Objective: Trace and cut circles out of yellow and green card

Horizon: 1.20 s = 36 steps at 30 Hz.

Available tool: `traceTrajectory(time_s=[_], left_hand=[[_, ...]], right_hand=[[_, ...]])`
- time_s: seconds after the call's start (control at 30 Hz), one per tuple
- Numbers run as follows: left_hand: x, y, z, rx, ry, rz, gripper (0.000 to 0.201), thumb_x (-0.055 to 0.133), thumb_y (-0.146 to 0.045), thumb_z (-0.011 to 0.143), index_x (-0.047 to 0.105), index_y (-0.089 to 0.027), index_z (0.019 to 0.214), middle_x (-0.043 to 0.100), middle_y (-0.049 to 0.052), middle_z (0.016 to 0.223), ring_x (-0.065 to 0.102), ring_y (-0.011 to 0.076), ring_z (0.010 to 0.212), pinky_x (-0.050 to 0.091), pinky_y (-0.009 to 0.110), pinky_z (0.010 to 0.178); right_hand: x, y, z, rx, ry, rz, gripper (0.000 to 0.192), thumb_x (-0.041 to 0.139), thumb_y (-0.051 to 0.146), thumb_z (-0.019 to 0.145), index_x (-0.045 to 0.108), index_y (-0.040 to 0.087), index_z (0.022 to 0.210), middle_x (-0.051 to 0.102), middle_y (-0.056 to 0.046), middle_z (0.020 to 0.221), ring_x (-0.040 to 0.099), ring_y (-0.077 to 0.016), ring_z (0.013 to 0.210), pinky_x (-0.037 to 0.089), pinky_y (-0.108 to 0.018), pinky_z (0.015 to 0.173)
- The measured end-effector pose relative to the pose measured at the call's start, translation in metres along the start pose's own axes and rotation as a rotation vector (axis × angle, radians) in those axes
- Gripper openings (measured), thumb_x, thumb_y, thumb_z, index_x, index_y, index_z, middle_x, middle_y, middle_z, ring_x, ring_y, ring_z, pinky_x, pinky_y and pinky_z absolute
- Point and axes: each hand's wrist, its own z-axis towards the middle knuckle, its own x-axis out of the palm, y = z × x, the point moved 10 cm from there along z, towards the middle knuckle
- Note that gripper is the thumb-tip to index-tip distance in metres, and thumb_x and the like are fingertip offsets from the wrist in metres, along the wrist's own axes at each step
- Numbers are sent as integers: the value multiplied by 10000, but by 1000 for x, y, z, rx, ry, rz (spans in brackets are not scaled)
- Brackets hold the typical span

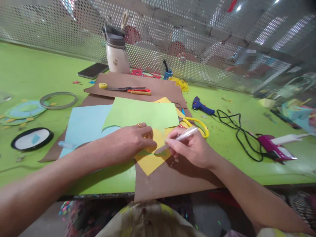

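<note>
Left hand [133,141] flat, palm-down on yellow paper [150,161]; right hand [191,148] pinched around a slanted pen [177,139].

The left hand [132,141] presses flat on a yellow paper [150,159] lying on brown card [172,177]. The right hand [191,148] holds a pen [176,140] with its tip on the yellow paper. A green sheet [140,113] and a blue sheet [85,125] lie behind, and yellow scissors [197,125] rest on the green surface [247,158] nearby.

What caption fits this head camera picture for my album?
Right hand holds a pen to yellow paper, left hand pressing it flat.
</note>
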Motion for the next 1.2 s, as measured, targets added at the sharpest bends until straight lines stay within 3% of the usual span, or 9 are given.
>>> traceTrajectory(time_s=[0.4,1.2], left_hand=[[2,2,-2,13,-9,-8,302,454,-73,897,646,-248,1053,597,68,999,546,216,878,419,310,734],[0,-1,-2,50,-42,50,309,491,-31,834,654,-224,1012,609,72,984,553,215,870,427,301,729]], right_hand=[[0,4,0,-36,10,-30,131,569,192,888,590,193,759,580,49,624,552,-90,529,463,-216,528],[-11,-6,1,33,-10,-14,157,561,246,894,576,179,752,554,39,563,542,-112,468,468,-230,455]])
